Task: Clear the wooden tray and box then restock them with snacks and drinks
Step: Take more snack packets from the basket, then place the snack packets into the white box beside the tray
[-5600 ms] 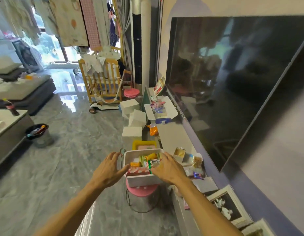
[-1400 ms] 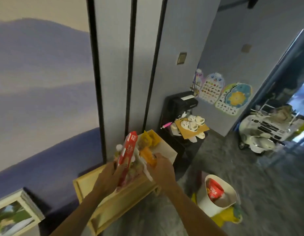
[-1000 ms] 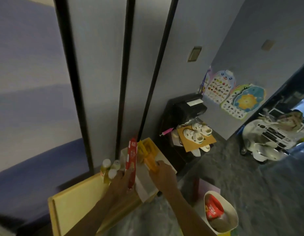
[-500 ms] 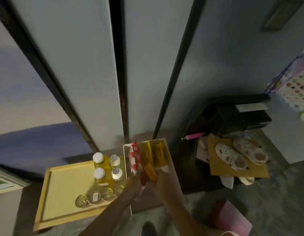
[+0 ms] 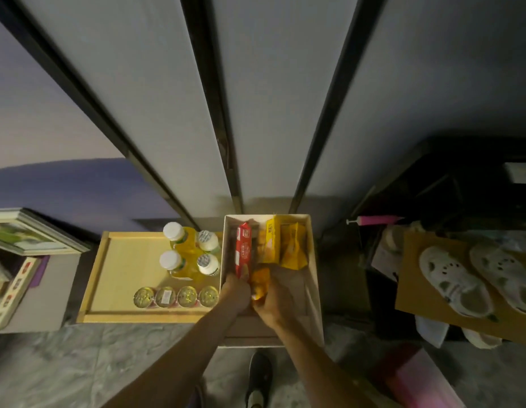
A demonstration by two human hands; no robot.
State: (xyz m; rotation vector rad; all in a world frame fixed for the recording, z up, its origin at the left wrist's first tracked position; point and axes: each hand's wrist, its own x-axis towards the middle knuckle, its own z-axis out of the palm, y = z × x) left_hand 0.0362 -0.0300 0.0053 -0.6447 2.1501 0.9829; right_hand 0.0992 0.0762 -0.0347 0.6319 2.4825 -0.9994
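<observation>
A pale wooden box (image 5: 314, 278) stands against the wall with yellow snack packs (image 5: 285, 245) lying at its far end. My left hand (image 5: 234, 291) grips the near end of a long red biscuit pack (image 5: 243, 250) lying along the box's left side. My right hand (image 5: 272, 301) holds an orange snack packet (image 5: 260, 281) inside the box. Left of the box, touching it, lies the wooden tray (image 5: 123, 260), with several yellow drink bottles (image 5: 179, 254) at its right end and a row of gold-topped cans (image 5: 176, 296) along its front.
Picture frames (image 5: 29, 234) lean at the far left on a low unit. To the right, a cardboard sheet (image 5: 415, 278) carries white sandals (image 5: 456, 278) beside a dark stand. My shoe (image 5: 259, 378) is on the grey marble floor below the box.
I turned from the white bin of snacks to the tray and box. The view dropped to look straight down, and both hands lowered the red pack and orange packet into the box.
</observation>
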